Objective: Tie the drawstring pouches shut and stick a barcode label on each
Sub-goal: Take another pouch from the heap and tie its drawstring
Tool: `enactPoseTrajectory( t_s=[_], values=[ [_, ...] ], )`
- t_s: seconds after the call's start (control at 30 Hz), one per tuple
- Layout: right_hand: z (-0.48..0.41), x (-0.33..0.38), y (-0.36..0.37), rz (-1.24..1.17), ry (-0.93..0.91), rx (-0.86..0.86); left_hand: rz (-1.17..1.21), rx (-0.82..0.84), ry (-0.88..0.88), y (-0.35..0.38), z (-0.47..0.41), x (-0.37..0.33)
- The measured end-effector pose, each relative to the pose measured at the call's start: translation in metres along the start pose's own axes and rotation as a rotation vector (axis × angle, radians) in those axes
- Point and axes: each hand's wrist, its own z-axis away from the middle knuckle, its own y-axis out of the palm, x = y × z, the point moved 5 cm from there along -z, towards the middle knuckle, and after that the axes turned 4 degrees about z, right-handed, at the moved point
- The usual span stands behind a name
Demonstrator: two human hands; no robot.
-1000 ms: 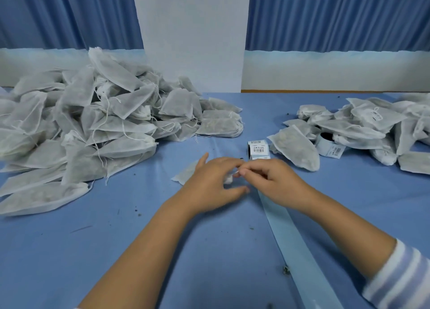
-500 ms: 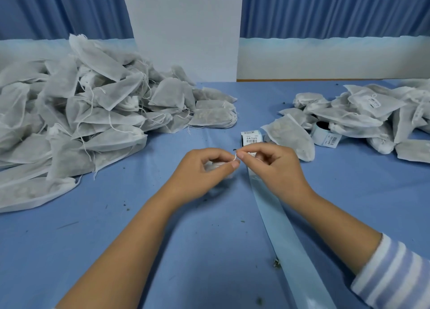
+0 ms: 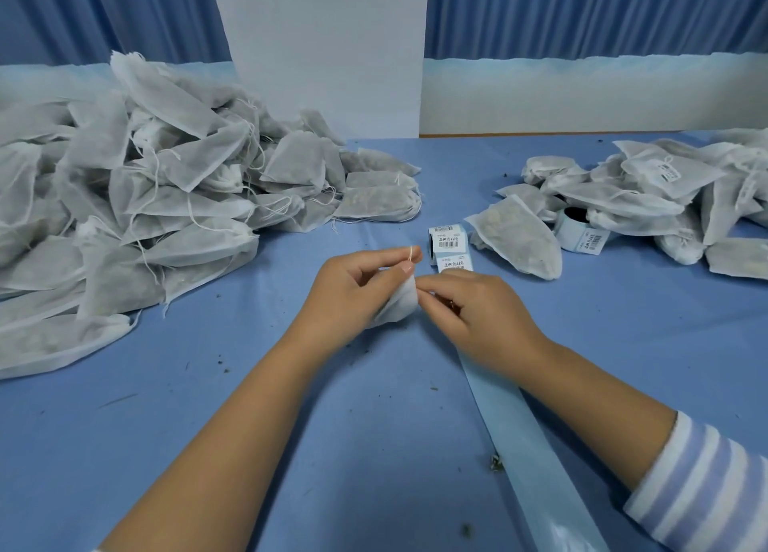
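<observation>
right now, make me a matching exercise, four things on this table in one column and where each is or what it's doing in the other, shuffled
1 left hand
2 label roll
3 big pouch heap
4 backing strip

a table's left side
b pinching a drawstring
c running under the right hand
d upright, just beyond the right hand

Pairs: 1-b, 2-d, 3-a, 4-c

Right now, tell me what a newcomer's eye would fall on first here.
The big heap of white pouches on the left of the blue table stands out first. At centre, the left hand and right hand grip one small pouch between them, with a barcode label roll just beyond. A smaller pile of pouches lies on the right.
</observation>
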Motion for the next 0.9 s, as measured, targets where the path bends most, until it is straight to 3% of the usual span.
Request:
enactPoseTrajectory(
  t_s=[0.1,0.3,0.47,0.7,0.9],
  values=[
    [0.001,0.002,-0.009,0.056,-0.005,-0.069,-0.194,0.041,0.013,-0.002,0.001,0.001],
    [0.001,0.000,-0.015,0.013,-0.029,-0.140,-0.251,0.123,-0.073,-0.003,0.000,0.001],
    [0.000,-0.008,-0.015,-0.167,0.038,-0.233,-0.247,0.169,-0.126,-0.002,0.003,0.001],
    [-0.001,-0.020,-0.006,-0.444,0.248,-0.153,-0.169,0.209,-0.202,0.003,0.006,0.000],
    [0.000,-0.016,-0.014,-0.282,0.289,-0.196,-0.035,0.138,-0.184,0.002,0.004,-0.003]
  ],
)
